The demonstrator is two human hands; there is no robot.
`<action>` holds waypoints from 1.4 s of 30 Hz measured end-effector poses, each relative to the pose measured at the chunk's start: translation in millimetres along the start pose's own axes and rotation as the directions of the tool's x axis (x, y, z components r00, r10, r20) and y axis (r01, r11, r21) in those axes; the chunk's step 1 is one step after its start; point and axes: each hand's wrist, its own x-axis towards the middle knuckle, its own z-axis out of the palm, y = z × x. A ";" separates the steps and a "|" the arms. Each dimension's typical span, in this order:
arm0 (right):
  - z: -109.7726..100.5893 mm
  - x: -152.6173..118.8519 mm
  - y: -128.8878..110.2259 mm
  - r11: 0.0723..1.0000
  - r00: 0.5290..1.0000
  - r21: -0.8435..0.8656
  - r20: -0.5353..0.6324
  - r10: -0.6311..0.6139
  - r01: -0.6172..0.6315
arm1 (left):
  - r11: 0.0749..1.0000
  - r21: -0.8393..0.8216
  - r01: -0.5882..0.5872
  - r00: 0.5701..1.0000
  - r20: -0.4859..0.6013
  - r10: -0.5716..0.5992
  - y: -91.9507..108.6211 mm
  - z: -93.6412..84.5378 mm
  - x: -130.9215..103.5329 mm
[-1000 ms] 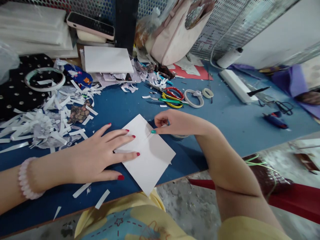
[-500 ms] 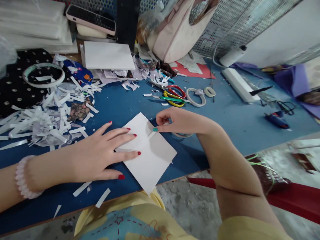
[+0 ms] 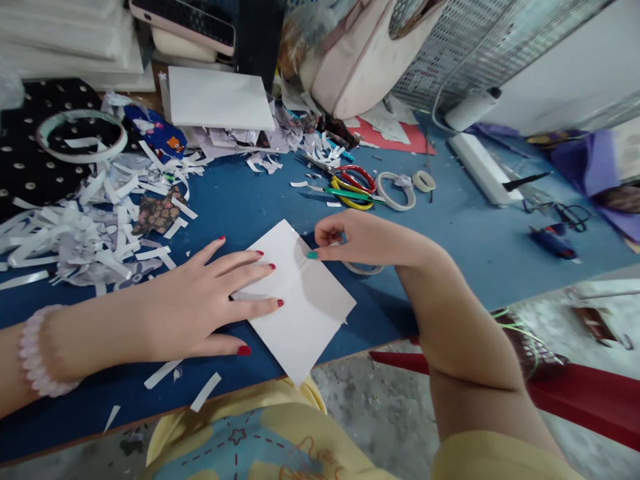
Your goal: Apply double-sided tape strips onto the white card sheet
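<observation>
A white square of paper or thin card (image 3: 305,313) lies cornerwise at the front of the blue table. My left hand (image 3: 185,310) is spread flat, its fingertips on the card's left half. At the upper right edge, my right hand (image 3: 363,240) is closed, with curled fingers and the thumb reaching over the card. A small pale bit shows between those fingers, too hidden to name. Near the thumb a faint line, perhaps a clear strip, crosses the card. Partly under my right hand lies a roll of tape (image 3: 363,269).
Paper strips (image 3: 110,233) are heaped at left, beside a large tape roll (image 3: 83,157). A white stack (image 3: 220,100) stands behind. Red-handled scissors (image 3: 357,180), a green-handled tool (image 3: 355,195) and smaller rolls (image 3: 395,191) lie beyond my right hand. A glue gun (image 3: 485,170) is farther right.
The pale strip that stood out at my right thumb now shows only as a faint line on the card. Both hands stay nearly in place; the view has shifted slightly.
</observation>
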 end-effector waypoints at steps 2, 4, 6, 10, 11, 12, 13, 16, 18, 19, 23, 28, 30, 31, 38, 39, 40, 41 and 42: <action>0.0 0.1 -0.2 1.000 1.000 0.000 -0.002 0.006 -0.006 | 1.000 0.005 -0.006 1.000 0.015 0.005 1.4 -2.4 0.4; 0.0 0.2 -0.3 1.000 1.000 0.000 -0.003 0.012 -0.012 | 1.000 0.009 0.010 1.000 0.018 -0.010 3.6 -4.2 0.4; 0.2 0.3 -0.3 1.000 1.000 0.001 -0.001 0.010 -0.010 | 0.999 0.012 0.038 0.999 0.007 -0.038 5.7 -4.9 0.1; 0.7 0.7 0.0 1.000 1.000 -0.023 0.008 0.010 -0.010 | 0.999 0.003 0.042 0.999 0.006 -0.042 5.9 -4.8 0.4; 0.7 0.7 0.0 0.999 1.000 -0.031 0.012 0.017 -0.017 | 0.999 0.001 0.034 0.999 0.015 -0.034 5.0 -4.9 0.7; 0.7 0.8 -0.2 0.999 1.000 -0.038 0.014 0.023 -0.023 | 1.000 0.000 0.024 1.000 0.019 -0.024 4.0 -5.0 1.1; 0.7 0.7 -0.4 0.999 1.000 -0.045 0.013 0.027 -0.027 | 1.000 0.004 0.016 1.000 0.023 -0.016 3.1 -5.3 1.5; 2.0 -0.3 -2.2 0.998 1.000 -0.063 -0.007 0.016 -0.016 | 1.000 0.031 -0.002 1.000 0.016 0.001 2.2 -7.0 2.0; 5.0 -1.5 -4.8 0.996 0.999 -0.092 -0.041 -0.008 0.004 | 0.998 0.055 -0.013 1.000 0.009 0.013 3.4 -8.8 1.8; 7.2 -2.1 -6.8 0.993 0.998 -0.121 -0.064 -0.019 0.012 | 0.998 0.065 -0.013 1.000 0.010 0.013 4.4 -9.9 1.6; 17.9 -3.3 -18.7 0.947 0.984 -0.318 -0.179 -0.013 -0.046 | 0.997 0.075 -0.001 1.000 0.007 0.001 8.1 -14.1 0.7; 20.3 -1.2 -27.5 0.919 0.976 -0.374 -0.214 0.044 -0.124 | 0.998 0.064 -0.006 0.999 0.032 0.004 10.5 -20.0 0.1; 16.4 -0.3 -24.9 0.945 0.978 -0.306 -0.202 0.052 -0.113 | 0.998 0.068 -0.007 0.999 0.036 0.004 11.9 -22.5 -0.3; 14.1 -0.1 -22.6 0.960 0.980 -0.261 -0.194 0.055 -0.106 | 0.997 0.073 -0.010 0.999 0.031 0.008 12.9 -23.5 -0.6; 4.1 -2.4 -5.2 0.984 0.973 -0.081 -0.157 -0.168 0.157 | 0.988 -0.077 0.134 0.981 -0.128 -0.143 20.4 -19.9 -4.1; 3.3 -4.0 -4.3 0.983 0.967 -0.049 -0.181 -0.182 0.176 | 0.974 -0.126 0.187 0.965 -0.159 -0.206 21.1 -18.3 -3.9; 2.4 -6.3 -4.2 0.981 0.959 -0.011 -0.207 -0.194 0.196 | 0.950 -0.182 0.254 0.941 -0.180 -0.286 21.4 -16.9 -3.5; 1.3 -9.1 -4.8 0.975 0.949 0.023 -0.236 -0.209 0.220 | 0.918 -0.244 0.312 0.913 -0.190 -0.360 21.4 -15.7 -3.0; 0.0 -12.4 -6.0 0.966 0.935 0.049 -0.268 -0.230 0.252 | 0.880 -0.310 0.361 0.882 -0.192 -0.430 21.0 -15.0 -2.3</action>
